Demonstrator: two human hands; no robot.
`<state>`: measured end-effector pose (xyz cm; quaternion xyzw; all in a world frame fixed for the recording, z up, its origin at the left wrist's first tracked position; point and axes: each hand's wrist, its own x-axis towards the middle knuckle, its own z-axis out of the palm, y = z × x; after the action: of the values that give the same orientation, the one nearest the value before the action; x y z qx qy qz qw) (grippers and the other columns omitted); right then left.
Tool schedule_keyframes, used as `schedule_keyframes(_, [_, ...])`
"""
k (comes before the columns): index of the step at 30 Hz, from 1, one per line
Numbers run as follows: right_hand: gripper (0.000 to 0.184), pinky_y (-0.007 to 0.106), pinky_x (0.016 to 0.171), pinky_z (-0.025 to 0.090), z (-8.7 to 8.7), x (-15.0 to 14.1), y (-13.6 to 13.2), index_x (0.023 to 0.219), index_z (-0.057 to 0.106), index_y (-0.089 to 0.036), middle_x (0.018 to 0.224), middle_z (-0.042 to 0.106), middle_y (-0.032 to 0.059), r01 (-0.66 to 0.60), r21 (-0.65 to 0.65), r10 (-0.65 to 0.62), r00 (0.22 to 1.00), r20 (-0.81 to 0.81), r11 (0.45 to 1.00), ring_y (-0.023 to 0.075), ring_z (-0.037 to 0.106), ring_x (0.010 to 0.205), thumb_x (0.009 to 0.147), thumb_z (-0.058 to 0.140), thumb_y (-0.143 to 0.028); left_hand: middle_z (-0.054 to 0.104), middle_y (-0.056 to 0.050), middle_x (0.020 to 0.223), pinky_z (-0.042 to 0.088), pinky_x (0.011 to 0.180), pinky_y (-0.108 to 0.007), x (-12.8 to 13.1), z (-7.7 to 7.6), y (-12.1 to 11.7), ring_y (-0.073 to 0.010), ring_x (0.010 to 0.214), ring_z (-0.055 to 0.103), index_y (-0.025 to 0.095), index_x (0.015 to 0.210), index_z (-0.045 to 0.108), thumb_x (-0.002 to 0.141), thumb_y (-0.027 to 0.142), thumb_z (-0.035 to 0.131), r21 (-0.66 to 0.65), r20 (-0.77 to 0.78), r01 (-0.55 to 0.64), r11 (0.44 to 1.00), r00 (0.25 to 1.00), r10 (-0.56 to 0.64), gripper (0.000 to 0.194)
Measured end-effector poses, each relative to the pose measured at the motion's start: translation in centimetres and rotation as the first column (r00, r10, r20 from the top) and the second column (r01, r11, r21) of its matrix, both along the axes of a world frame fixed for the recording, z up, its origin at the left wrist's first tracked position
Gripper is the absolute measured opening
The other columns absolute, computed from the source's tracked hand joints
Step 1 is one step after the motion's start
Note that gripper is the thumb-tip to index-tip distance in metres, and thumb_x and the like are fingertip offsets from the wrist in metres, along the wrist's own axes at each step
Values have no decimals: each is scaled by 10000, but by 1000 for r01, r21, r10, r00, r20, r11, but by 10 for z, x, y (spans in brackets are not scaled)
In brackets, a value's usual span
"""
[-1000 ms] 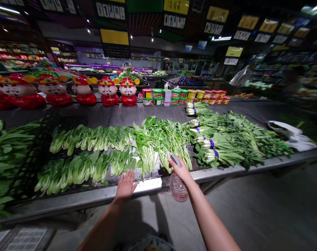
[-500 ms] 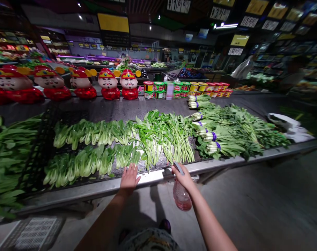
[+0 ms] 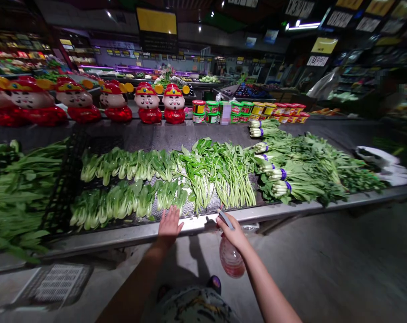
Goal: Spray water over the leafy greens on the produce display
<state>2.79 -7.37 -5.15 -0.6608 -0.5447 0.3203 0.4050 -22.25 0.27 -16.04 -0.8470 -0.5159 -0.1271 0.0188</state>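
Observation:
My left hand [image 3: 170,224] lies palm down at the metal front edge [image 3: 139,235] of the vegetable stand, fingers stretched toward the front row of bok choy [image 3: 136,202]. Whether the fingertips touch the leaves I cannot tell. My right hand [image 3: 235,232] is wrapped round the neck of a spray bottle [image 3: 231,258] with a grey trigger head and a clear body with pinkish liquid low inside. The bottle hangs upright in front of the edge. Behind the hands, loose long-stemmed greens [image 3: 223,172] lie on the perforated surface.
Bundles of greens with purple ties [image 3: 282,186] lie to the right, near a white plastic bag [image 3: 388,163]. A black crate wall [image 3: 60,188] divides off leafy greens [image 3: 22,193] at left. Red figurines [image 3: 148,105] and stacked tubs [image 3: 245,110] line the back. A grey crate [image 3: 58,282] is on the floor.
The view has turned slightly left, so the stand appears shifted right. My right hand, with the spray bottle, sits a little further left against the stand. My left hand stays flat near the edge.

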Motion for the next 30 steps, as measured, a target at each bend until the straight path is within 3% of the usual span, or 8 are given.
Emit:
schedule_keyframes(6, [346, 301, 548, 474, -10, -13, 0, 862, 654, -196, 571, 579, 6, -54, -72, 55, 998, 13, 996, 180, 564, 557, 815, 470, -485, 314, -120, 1468, 113, 1152, -467, -7, -3, 0, -260, 1380, 212, 148, 1371, 380, 892, 416, 321, -19, 20, 2, 1000, 1000, -2, 552])
schedule_keyframes(12, [325, 327, 687, 494, -1, -26, 3, 898, 648, -200, 751, 649, 49, -59, 26, 58, 998, 34, 998, 208, 607, 733, 825, 480, -468, 325, -129, 1458, 117, 1144, -489, -19, -8, 4, -270, 1375, 229, 124, 1355, 408, 890, 412, 333, 14, 3, -40, 999, 999, 40, 552])
schedule_keyframes(17, [321, 317, 725, 476, -9, -47, 4, 978, 621, -201, 818, 647, 57, -64, 110, 57, 996, 73, 992, 202, 599, 773, 845, 456, -443, 336, -128, 1453, 143, 1127, -506, -34, -13, 8, -283, 1358, 272, 138, 1362, 398, 881, 422, 353, 41, 1, -31, 999, 1000, 31, 560])
schedule_keyframes(22, [305, 297, 659, 456, -23, -69, 4, 718, 587, -194, 700, 610, 44, -34, 62, 28, 995, 96, 997, 191, 575, 706, 853, 433, -420, 380, -121, 1431, 149, 1126, -480, -47, -24, 13, -268, 1341, 313, 140, 1349, 418, 877, 425, 351, 114, 21, -24, 993, 1000, 22, 555])
schedule_keyframes(30, [201, 279, 665, 434, -9, -102, 14, 815, 608, -188, 756, 612, 40, -101, 42, 94, 985, 144, 994, 176, 557, 714, 830, 489, -349, 396, -128, 1423, 146, 1125, -480, -58, -25, 17, -272, 1346, 302, 131, 1344, 426, 870, 429, 349, 129, -2, 55, 990, 998, -55, 565])
